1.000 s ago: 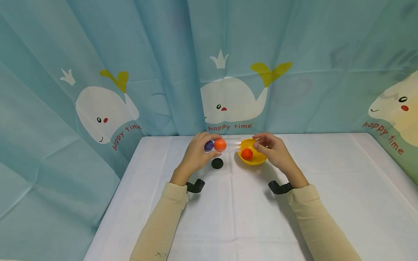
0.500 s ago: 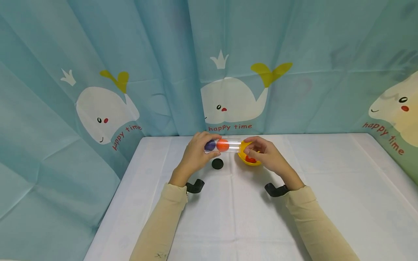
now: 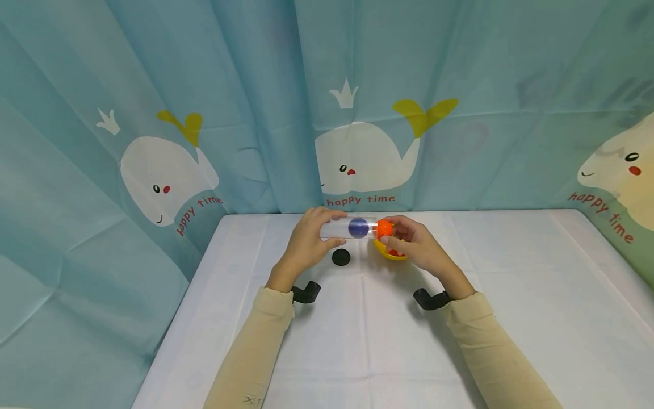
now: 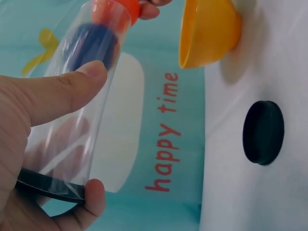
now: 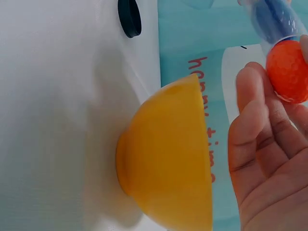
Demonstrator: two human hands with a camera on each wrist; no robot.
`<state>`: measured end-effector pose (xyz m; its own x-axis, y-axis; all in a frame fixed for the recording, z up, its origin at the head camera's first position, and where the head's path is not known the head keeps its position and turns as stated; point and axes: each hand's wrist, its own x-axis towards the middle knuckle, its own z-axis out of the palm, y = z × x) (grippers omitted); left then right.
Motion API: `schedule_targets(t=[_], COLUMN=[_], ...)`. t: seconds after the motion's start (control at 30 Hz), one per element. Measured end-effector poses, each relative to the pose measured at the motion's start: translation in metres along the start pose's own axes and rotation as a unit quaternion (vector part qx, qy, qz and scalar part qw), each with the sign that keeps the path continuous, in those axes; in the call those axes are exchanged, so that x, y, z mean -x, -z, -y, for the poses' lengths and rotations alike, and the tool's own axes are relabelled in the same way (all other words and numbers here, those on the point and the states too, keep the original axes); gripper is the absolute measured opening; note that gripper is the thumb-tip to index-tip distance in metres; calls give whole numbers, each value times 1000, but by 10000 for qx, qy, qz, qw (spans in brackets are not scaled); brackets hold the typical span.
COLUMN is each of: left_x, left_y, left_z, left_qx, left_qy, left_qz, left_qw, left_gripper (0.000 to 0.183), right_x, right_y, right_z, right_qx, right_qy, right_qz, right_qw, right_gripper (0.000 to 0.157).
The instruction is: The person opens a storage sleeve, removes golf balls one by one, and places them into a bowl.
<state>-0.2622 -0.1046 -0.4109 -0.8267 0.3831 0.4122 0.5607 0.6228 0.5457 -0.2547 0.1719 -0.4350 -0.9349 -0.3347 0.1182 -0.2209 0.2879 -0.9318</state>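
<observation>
Clear plastic makes the cylindrical tube (image 3: 336, 229) look light, stiff and slick; the left hand (image 3: 305, 243) grips it near its black end (image 4: 53, 189), above the white-covered table (image 3: 327, 341). At its open mouth the right hand (image 3: 420, 244) pinches a dimpled orange ball (image 3: 385, 228), likely hard and apt to roll, best held round its widest part.

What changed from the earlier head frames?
In the clear plastic tube, the dark blue ball and bright orange ball slid right; the orange ball now pokes out, held by the right hand, which moved left. The left hand, round black cap and round yellow bowl stayed.
</observation>
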Motion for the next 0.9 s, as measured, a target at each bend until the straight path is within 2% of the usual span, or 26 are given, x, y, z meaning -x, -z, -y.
schedule_targets(t=[0.9], left_x=[0], left_y=[0], left_z=[1], left_qx=[103], left_qy=[154], left_qz=[-10], left_qw=[9998], left_gripper=[53], right_x=[1], right_y=[5], right_z=[-4], right_qx=[-63], right_qy=[-56], right_qz=[-116], right_qw=[9999], right_gripper=[41])
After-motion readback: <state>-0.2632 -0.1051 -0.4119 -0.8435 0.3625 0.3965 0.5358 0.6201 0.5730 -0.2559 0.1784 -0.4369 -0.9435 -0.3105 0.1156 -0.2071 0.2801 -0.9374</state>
